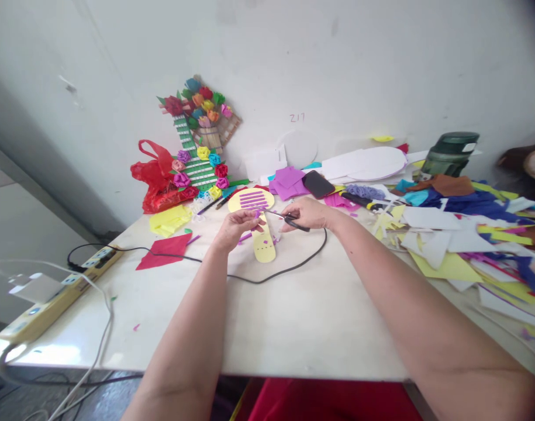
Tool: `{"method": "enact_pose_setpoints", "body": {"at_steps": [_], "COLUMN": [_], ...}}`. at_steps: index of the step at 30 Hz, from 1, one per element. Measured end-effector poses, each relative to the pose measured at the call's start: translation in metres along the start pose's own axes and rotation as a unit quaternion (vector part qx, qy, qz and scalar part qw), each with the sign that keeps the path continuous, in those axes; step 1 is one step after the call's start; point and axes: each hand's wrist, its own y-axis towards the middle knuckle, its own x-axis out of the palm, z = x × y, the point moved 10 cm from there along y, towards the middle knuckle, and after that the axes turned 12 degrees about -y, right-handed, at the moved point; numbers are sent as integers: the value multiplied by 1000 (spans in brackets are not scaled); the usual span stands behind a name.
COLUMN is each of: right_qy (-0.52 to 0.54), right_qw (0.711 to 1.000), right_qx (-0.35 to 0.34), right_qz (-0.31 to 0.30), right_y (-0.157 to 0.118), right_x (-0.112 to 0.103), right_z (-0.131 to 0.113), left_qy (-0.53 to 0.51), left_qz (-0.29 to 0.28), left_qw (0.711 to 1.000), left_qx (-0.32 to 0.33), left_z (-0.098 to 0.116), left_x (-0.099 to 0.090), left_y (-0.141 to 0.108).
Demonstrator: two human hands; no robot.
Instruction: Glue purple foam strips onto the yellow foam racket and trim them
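We find a passable stretch of table [311, 333] between the forearms, running inward from the near edge. A black cable [259, 283] loops across it, short of the yellow cutout [264, 252]. Heaped paper scraps [429, 219] obstruct the right side; a power strip [52, 309] bounds the left. Beyond, a red bag [155, 181] and flower craft [197, 166] block the approach to the wall [355, 76].

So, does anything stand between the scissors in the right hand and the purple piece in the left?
Nothing visible does: the scissors in the right hand extend right up to the purple piece pinched in the left hand.
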Motion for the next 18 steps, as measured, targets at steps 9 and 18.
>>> {"method": "enact_pose_setpoints", "body": {"at_steps": [9,18], "right_qy": [-157,-184], "right_qw": [987,982], "right_qx": [29,7], "right_qz": [28,47], "right_y": [-3,0], "right_x": [-7,-5], "right_z": [-12,-17], "left_qy": [-9,-22], "left_qz": [-27,-35], "left_qw": [999,999], "left_qx": [-25,-30], "left_z": [-6,-6], "left_x": [3,8], "left_y": [-2,-3]}}
